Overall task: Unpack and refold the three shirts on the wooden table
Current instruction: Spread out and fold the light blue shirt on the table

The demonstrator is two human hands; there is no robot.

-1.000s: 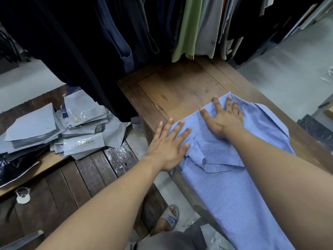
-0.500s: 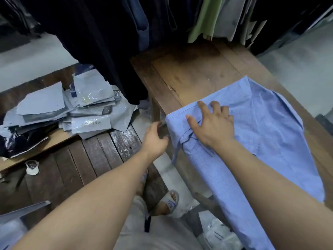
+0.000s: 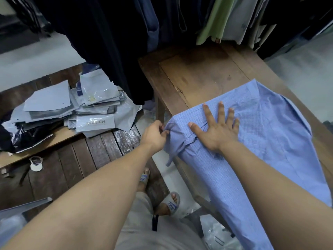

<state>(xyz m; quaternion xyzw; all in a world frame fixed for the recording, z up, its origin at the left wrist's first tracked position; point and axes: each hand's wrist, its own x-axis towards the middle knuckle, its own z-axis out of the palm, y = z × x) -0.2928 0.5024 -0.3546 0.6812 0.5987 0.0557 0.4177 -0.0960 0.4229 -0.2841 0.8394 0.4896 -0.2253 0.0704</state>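
Note:
A light blue checked shirt lies spread over the near part of the wooden table, its lower part hanging off the front edge. My right hand presses flat on the shirt with fingers spread, near its left fold. My left hand pinches the shirt's left corner at the table's left edge, where a narrow strip of cloth dangles down. Only this one shirt is in view.
Dark and green garments hang above the far end of the table. A heap of grey plastic packaging bags lies on a low wooden bench to the left. My sandalled feet stand between bench and table; clear wrappers lie on the floor.
My left hand left the flat cloth, dropped to the table's left edge and pinched the shirt's corner. My right hand slid nearer along the shirt, curled briefly, then spread flat again.

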